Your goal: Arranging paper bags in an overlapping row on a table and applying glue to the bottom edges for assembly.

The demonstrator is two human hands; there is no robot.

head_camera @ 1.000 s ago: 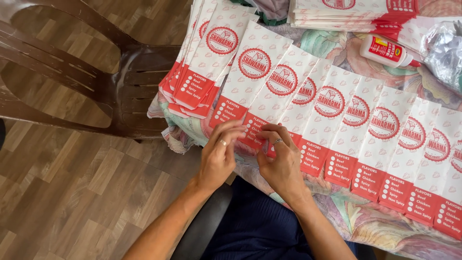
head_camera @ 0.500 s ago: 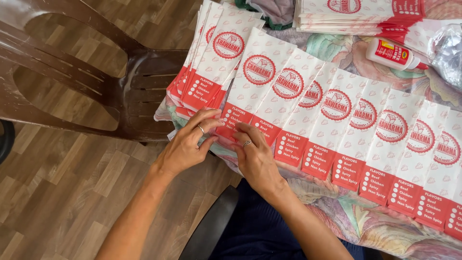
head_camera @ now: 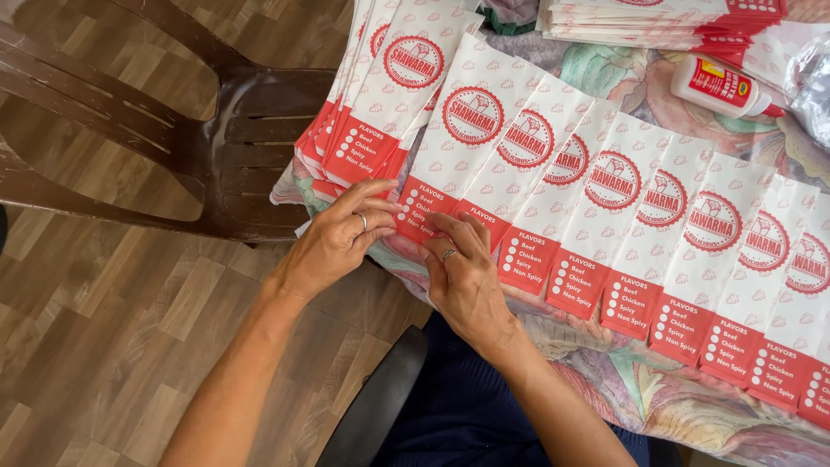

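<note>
- 2 surfaces fill the view: a tabletop [head_camera: 657, 380] under a flowered cloth, and a wood-plank floor [head_camera: 104, 329] beside it.
- 1 dark brown plastic chair [head_camera: 216, 147] stands on the floor just beside the tabletop's edge, well apart from both hands.
- 1 long row of white paper bags [head_camera: 657, 216] with red round emblems and red bottom bands lies overlapped like shingles across the cloth. The landmark here is the end bag [head_camera: 450, 147], the last of that row on the chair side.
- 1 fanned bundle [head_camera: 380, 95] of the same bags lies just beside the end bag, toward the chair, partly overhanging the tabletop's edge.
- 1 flat stack [head_camera: 657, 19] of more bags sits far from the end bag at the top of the view; 1 white glue bottle [head_camera: 718, 86] with a red label lies on its side near that stack, and some crinkled clear plastic [head_camera: 808, 82] lies past it.
- Nothing lies between the hands and the end bag.
- Left hand [head_camera: 341, 238], a ring on 1 finger, reaches from the floor side; its fingertips [head_camera: 391, 207] curl onto the end bag's red bottom band, pinching its corner lightly.
- Right hand [head_camera: 467, 277], also ringed, lies partly curled with fingers pressing the same band's lower edge from the other side; I cannot tell whether it grips the paper or only presses it.
</note>
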